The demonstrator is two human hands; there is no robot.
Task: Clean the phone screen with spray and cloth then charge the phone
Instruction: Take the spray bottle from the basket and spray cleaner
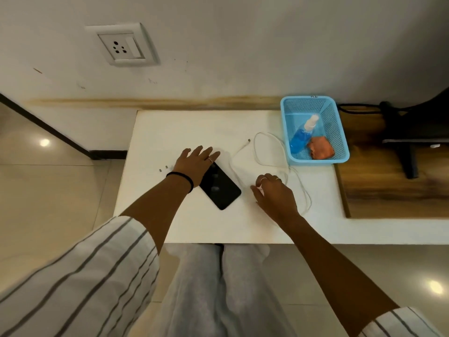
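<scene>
Cleaning seems not yet begun: the spray [301, 133] and cloth [320, 147] lie in the basket [337, 132] at the counter's [170, 132] far right. The left hand [194, 164] rests flat, fingers spread, on the phone [220, 187] mid-counter. The right hand [273, 193], loosely curled, holds nothing beside the cable [257, 152]. Next it should fetch the spray.

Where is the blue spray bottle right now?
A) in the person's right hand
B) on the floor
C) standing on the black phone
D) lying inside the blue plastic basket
D: the blue spray bottle lies inside the blue plastic mesh basket, beside an orange cloth.
</scene>
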